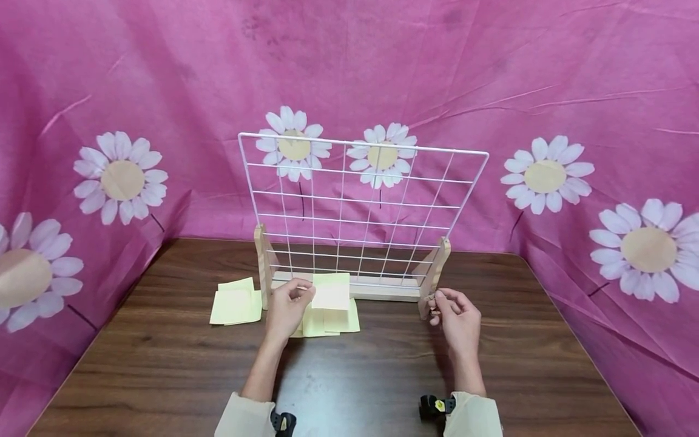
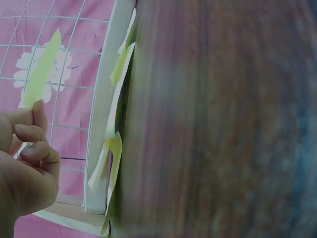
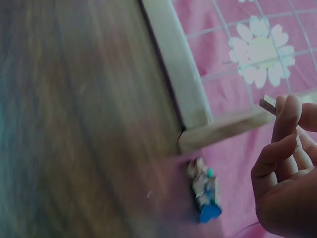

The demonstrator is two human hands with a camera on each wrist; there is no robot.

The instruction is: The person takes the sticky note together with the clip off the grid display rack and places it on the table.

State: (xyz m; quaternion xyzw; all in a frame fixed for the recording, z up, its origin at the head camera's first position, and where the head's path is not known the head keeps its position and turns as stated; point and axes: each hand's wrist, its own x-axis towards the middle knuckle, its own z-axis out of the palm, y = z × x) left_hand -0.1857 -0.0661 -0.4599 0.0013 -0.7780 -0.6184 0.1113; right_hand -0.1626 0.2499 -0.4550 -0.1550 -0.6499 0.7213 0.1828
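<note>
My left hand (image 1: 287, 308) pinches a pale yellow sticky note (image 1: 331, 291) by its left edge, raised in front of the lower part of a white wire grid (image 1: 357, 206). In the left wrist view the note (image 2: 42, 74) stands nearly edge-on above the fingers. At the grid's right foot, my right hand (image 1: 460, 318) holds a small wooden clip (image 3: 268, 103) between thumb and fingertips; only its end shows. Beside that foot lies a small cluster of wooden pieces with blue and green parts (image 3: 204, 191), mostly hidden behind the hand in the head view.
The grid stands in a light wooden base (image 1: 388, 292) with two upright side supports. More yellow notes (image 1: 235, 305) lie left of the base, and others (image 1: 322, 323) lie under the left hand's note. Behind the brown table (image 1: 371, 376) hangs a pink cloth (image 1: 349, 60) with daisies.
</note>
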